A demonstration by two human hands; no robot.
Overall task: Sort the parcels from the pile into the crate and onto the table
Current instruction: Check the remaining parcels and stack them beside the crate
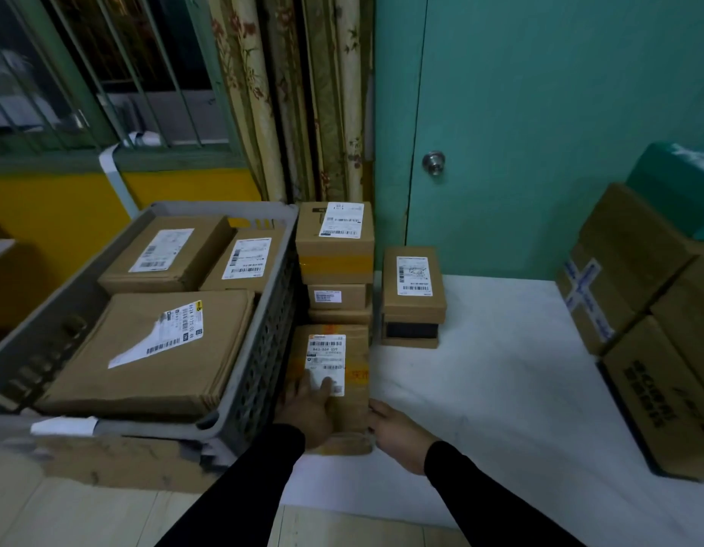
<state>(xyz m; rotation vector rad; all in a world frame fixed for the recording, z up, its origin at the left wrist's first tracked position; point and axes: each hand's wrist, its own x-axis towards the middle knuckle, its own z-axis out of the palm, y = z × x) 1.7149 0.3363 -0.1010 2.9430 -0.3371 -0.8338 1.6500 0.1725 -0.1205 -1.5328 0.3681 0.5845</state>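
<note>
Beside the grey crate (259, 349), on its right, a labelled parcel (334, 388) lies on the white table (480, 388). Left hand (309, 408) rests flat on the parcel top, fingers straight. Right hand (394, 432) presses the parcel's right side, fingers extended. Three parcels lie inside the crate.

On the white label of the nearest parcel (334, 384) we can read "843-X64 059" under a barcode. The big flat parcel (153, 353) in the crate (259, 349) carries a sideways label — "862A" starts its number, the rest uncertain. Every other label shows barcodes and print too small or blurred for us.
</note>
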